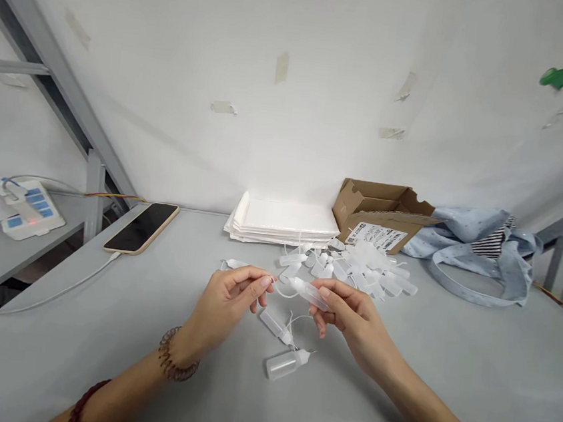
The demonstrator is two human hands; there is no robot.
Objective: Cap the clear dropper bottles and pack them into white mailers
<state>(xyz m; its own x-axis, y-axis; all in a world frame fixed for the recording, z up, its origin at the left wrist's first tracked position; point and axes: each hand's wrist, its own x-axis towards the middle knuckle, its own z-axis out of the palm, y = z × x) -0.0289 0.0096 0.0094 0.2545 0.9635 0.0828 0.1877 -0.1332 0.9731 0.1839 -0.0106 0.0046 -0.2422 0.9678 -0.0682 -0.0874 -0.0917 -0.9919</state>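
Note:
My right hand [351, 316] grips a small translucent squeeze bottle [310, 293] between thumb and fingers, its nozzle pointing left. A thin white strap [283, 294] curves from the bottle's neck toward my left hand [231, 303]. The left thumb and index finger pinch the strap's far end; whatever tip it has is mostly covered by the fingertips. Below the hands lie two similar bottles: one [274, 324] with its strap looping up, the other [286, 364] with a fine needle tip bare. Another bottle [235, 264] is partly hidden behind my left hand.
Behind the hands are a heap of similar bottles [371, 267], a stack of white padded envelopes [285, 221] and an open cardboard box [386, 215]. A blue cloth [483, 252] lies right. A phone [142, 228] with its cable and a power strip [35, 210] are left.

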